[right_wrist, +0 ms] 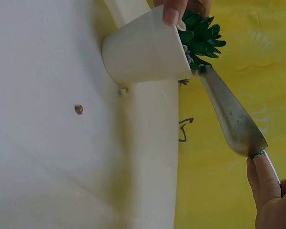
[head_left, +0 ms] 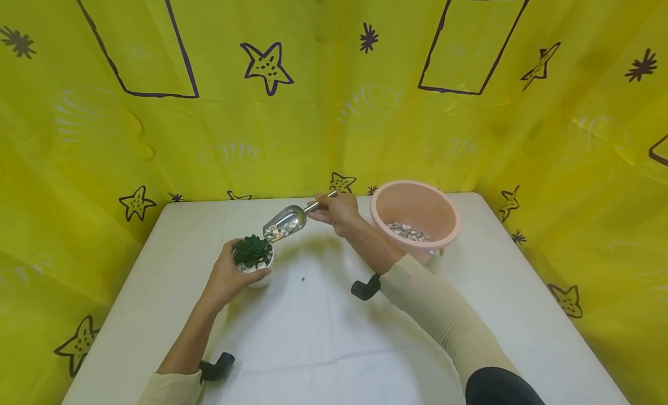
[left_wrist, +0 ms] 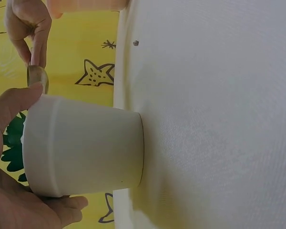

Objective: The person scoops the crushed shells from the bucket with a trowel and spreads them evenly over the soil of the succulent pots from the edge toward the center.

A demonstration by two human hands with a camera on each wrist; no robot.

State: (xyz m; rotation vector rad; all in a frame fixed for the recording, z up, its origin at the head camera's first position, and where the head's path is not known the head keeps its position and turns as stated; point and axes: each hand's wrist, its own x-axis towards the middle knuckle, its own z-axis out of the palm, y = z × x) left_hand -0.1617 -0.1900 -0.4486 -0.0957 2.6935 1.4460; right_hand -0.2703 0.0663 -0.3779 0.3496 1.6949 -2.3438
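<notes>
My left hand (head_left: 229, 274) grips a white pot (left_wrist: 86, 145) round its rim, thumb on the near side. In it stands a green succulent (head_left: 253, 250) with pale pebbles about its base. My right hand (head_left: 338, 212) holds a metal scoop (head_left: 293, 217) by its handle, tilted down toward the pot. Pebbles (head_left: 279, 231) lie in the scoop, and in the right wrist view its tip meets the pot's rim beside the leaves. Whether the pot's base touches the table is hard to tell.
A pink tub (head_left: 451, 231) with pebbles (head_left: 408, 231) at its bottom stands right of my right hand. One small stone (head_left: 302, 279) lies on the white table (head_left: 334, 335). Another pebble (right_wrist: 123, 91) shows beside the pot. Yellow patterned curtain (head_left: 313, 120) surrounds the table.
</notes>
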